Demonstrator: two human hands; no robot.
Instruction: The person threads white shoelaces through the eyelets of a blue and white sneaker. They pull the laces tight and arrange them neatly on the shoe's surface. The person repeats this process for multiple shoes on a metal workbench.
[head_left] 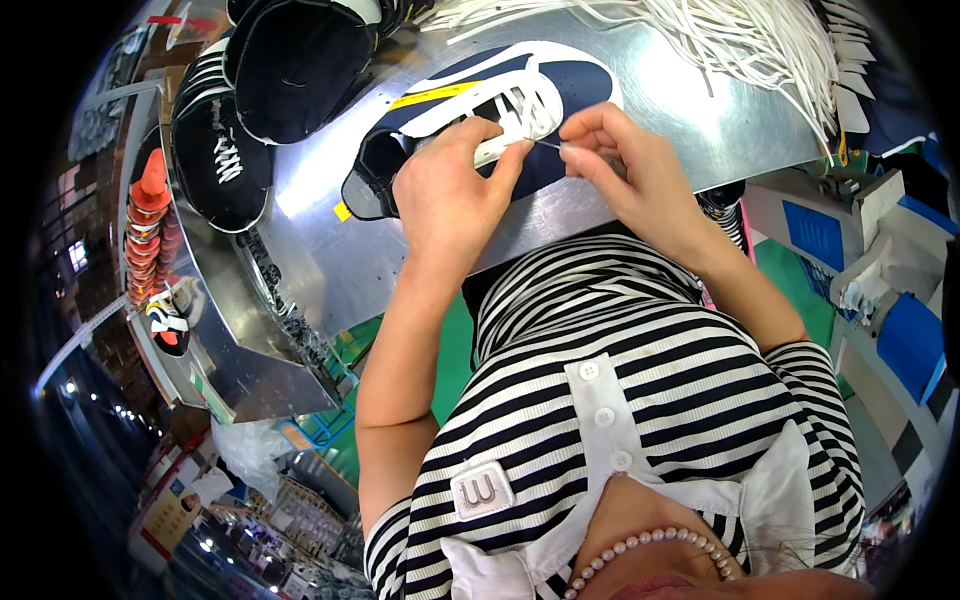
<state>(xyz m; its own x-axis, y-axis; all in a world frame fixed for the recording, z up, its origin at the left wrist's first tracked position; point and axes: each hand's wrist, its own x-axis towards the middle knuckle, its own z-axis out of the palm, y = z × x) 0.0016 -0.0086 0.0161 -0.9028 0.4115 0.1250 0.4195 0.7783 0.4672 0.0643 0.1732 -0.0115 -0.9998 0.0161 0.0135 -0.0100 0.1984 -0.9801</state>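
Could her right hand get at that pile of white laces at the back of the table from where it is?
Probably yes: the right hand is at the shoe, and the bare metal table between it and the white laces holds nothing in the way.

A yellow strip label (434, 95) lies across the navy shoe (580, 80).

A navy sneaker (500, 110) with white panels lies on its side just beyond the hands, touching the left hand (450, 195). Its white lace (540, 142) stretches taut across to the right hand (625, 165), pinched in the fingertips.
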